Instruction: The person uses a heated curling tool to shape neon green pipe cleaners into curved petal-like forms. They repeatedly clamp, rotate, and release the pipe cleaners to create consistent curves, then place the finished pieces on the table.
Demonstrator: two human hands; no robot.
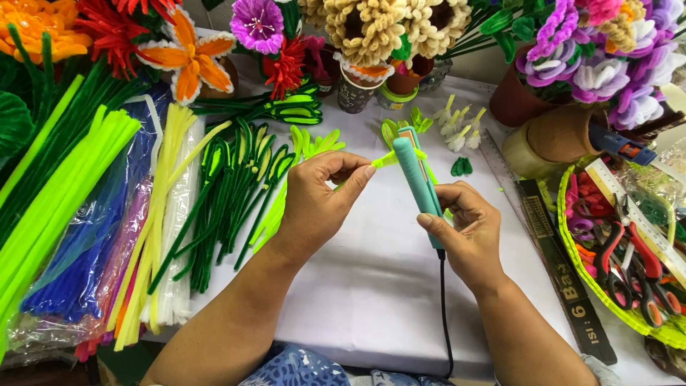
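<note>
Two bare hands at work over a white-covered table (371,286). Right hand (464,232) grips a teal flat iron (418,179), a small corded hair-straightener type, by its lower handle; its fingers are wrapped shut round the body, thumb along the near side, black cord (443,307) trailing down toward the table edge. Left hand (314,204) has thumb and forefinger pinched closed on the end of a lime-green pipe cleaner piece (386,159), which runs across into the iron's plates; the plates look pressed together on it, though the contact itself is partly hidden. Work judged partway: several finished flattened leaf shapes (407,121) in green lie just beyond the iron, with pale bud-like pieces (457,129) and a small dark green leaf pair (461,166) near them, so a batch is already made, and the piece in hand appears to be mid-pressing. Much raw stock is untouched: bundles of pipe cleaners (86,207) in neon green, blue and yellow lie at left, with dark green looped stems (236,193) beside them. Completed pipe-cleaner flowers (364,28) stand in pots along the far edge. At right, a green basket (572,236) holds red-handled scissors (629,250), with a ruler (564,279) alongside.
</note>
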